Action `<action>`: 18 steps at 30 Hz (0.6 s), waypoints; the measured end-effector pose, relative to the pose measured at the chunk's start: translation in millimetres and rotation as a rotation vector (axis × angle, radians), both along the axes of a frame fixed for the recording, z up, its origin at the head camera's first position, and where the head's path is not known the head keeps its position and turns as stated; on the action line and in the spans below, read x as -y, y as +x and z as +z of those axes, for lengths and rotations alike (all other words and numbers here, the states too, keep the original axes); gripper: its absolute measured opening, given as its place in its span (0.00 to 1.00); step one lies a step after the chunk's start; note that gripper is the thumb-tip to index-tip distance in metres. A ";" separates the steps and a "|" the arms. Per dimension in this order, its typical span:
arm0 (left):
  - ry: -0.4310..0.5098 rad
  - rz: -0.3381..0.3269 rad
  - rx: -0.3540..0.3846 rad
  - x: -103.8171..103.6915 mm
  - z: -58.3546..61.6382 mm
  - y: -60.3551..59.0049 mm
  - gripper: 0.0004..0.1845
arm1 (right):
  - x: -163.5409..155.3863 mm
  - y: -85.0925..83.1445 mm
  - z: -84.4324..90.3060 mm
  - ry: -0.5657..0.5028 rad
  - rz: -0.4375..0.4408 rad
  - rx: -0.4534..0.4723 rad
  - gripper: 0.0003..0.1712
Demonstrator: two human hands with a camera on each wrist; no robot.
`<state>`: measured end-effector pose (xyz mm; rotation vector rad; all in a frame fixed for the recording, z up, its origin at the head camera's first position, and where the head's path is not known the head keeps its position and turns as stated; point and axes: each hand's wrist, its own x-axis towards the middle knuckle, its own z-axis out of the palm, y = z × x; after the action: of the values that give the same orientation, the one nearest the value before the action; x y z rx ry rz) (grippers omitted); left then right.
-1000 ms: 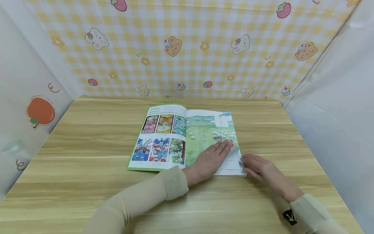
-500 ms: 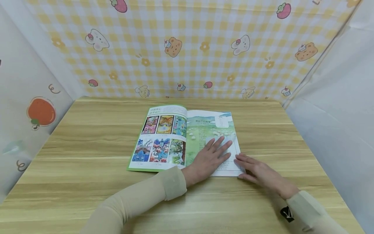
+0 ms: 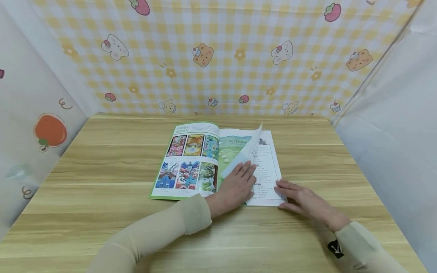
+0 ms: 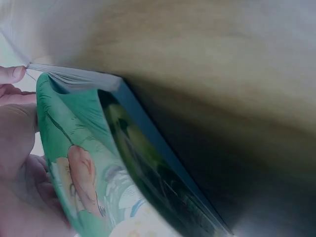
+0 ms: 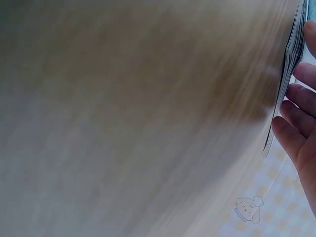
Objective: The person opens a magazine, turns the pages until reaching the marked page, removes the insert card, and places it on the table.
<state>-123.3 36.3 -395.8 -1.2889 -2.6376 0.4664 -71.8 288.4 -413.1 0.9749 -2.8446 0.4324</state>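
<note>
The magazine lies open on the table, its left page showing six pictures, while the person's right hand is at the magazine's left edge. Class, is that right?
Not quite: the right hand is at the right edge of the magazine, as the head view shows. The rest stands.

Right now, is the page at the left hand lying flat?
No, the head view shows that page curled up at the left hand.
</note>
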 end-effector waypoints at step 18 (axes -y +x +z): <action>0.076 0.073 0.180 30.7 4.3 -3.2 0.28 | -1.8 -0.6 -0.1 -0.005 -0.005 0.011 0.29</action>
<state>-126.5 5.7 -391.6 -1.2709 -2.8266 0.2689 -72.4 290.1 -413.2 0.9675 -2.8533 0.4454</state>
